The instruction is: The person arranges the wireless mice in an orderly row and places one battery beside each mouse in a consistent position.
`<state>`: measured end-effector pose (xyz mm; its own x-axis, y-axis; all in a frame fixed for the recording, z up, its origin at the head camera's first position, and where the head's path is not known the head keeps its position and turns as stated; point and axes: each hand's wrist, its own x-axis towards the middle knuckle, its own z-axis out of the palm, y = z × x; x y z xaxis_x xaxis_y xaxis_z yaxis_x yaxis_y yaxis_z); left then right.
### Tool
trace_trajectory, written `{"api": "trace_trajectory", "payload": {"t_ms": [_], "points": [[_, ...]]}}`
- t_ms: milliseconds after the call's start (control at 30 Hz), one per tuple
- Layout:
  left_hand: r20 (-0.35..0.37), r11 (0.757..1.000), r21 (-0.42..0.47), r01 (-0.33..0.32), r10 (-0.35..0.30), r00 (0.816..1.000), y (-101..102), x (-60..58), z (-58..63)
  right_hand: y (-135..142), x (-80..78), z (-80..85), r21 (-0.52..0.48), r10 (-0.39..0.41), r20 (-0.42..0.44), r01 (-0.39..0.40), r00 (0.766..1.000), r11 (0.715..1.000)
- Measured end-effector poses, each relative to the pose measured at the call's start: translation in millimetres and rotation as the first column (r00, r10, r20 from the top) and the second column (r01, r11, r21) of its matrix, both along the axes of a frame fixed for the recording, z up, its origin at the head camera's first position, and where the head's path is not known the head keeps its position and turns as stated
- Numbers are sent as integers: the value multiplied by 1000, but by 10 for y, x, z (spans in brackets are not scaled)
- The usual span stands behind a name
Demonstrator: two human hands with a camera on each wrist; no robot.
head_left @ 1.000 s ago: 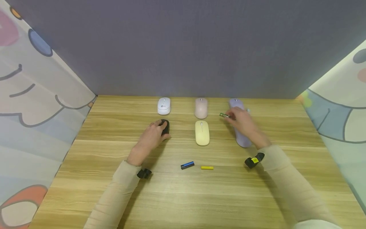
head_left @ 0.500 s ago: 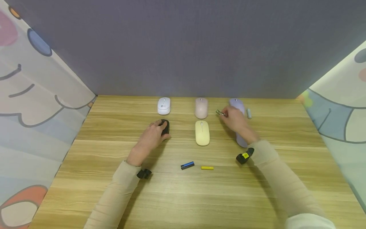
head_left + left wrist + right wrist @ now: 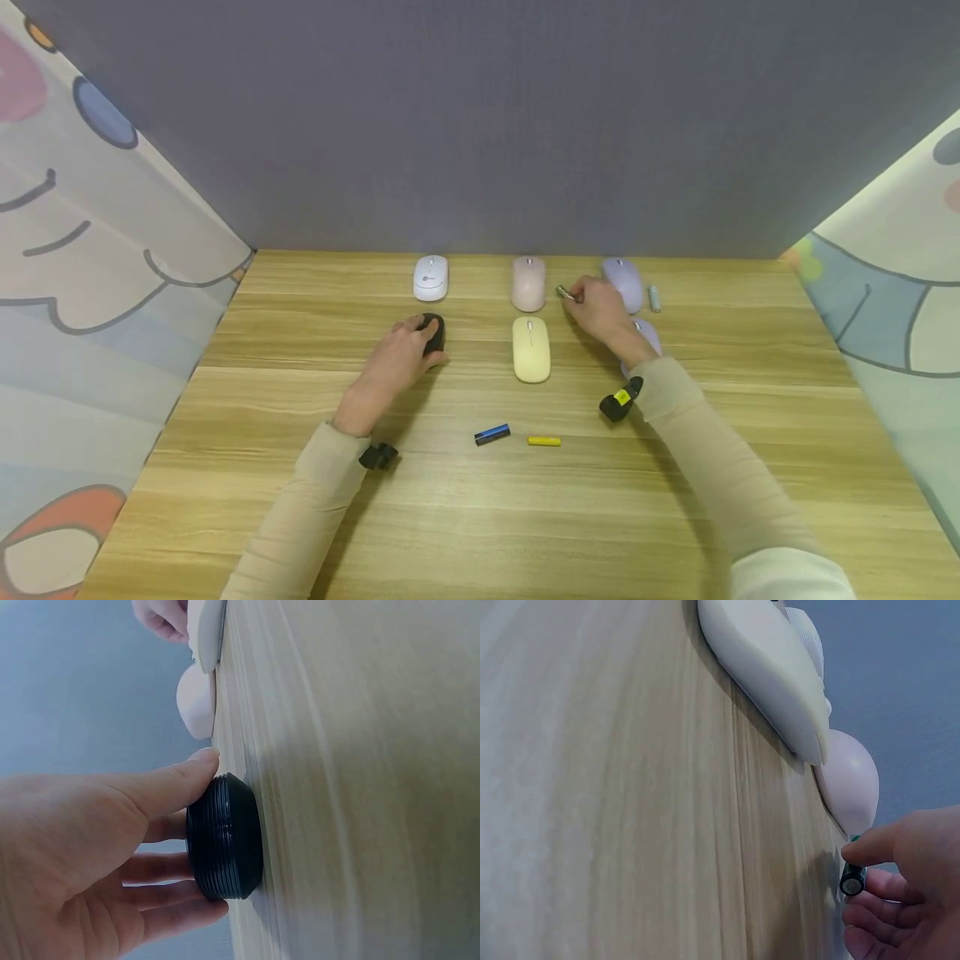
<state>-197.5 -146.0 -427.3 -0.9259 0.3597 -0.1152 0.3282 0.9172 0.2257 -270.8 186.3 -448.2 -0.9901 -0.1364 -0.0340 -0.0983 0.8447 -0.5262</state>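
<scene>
1. the left hand [image 3: 399, 354] rests over a small black computer mouse with ribbed sides [image 3: 234, 840]; its grip is closed about as far as the mouse is wide, thumb at one edge, fingers spread over the top and far edge. this mouse sits on the wood-grain counter [image 3: 420, 525], just in front of a rounded white mouse [image 3: 431, 282].
2. the right hand [image 3: 600, 310] has its grip nearly closed, thumb and fingertips pinching a slim green-and-black cylindrical battery [image 3: 853, 879]. the battery is between a rounded pale pink mouse [image 3: 528, 285] and a smooth lavender mouse [image 3: 623, 285], nearer the pink one; whether it touches the counter i cannot tell.
3. a flat pale yellow mouse [image 3: 532, 350] lies just in front of the pink one. a second lavender mouse [image 3: 645, 335] lies in front of the first, partly hidden by the right wrist.
4. a light blue cylindrical battery [image 3: 654, 298] lies just to the right of the rear lavender mouse.
5. nearer the person, a blue-and-black battery shape [image 3: 492, 435], one or two pieces i cannot tell, lies at a slant beside a yellow cylindrical battery [image 3: 544, 442].
6. a dark grey panel [image 3: 510, 125] stands behind the counter.
</scene>
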Motion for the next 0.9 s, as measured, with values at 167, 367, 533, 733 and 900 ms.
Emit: {"api": "trace_trajectory", "payload": {"t_ms": [167, 367, 533, 733, 900], "points": [[-11, 1000, 4, 4, -3, 1000, -4, 7, -6, -35, -35, -28, -18, -30, 14, 30, 999, 999], [-18, 1000, 9, 7, -7, 1000, -4, 10, -5, -97, -77, -63, -15, -92, 58, 93, 994, 996], [-9, 1000, 10, 3, -3, 1000, -3, 12, 2, -136, -113, -78, -18, -118, 75, 119, 990, 993], [-28, 1000, 18, 4, -3, 1000, 6, 14, 0, -184, -107, -48, -32, -133, 113, 138, 985, 990], [-25, 1000, 25, -3, 4, 1000, 18, 19, 5, -213, -83, -26, -22, -138, 137, 142, 981, 990]]}}
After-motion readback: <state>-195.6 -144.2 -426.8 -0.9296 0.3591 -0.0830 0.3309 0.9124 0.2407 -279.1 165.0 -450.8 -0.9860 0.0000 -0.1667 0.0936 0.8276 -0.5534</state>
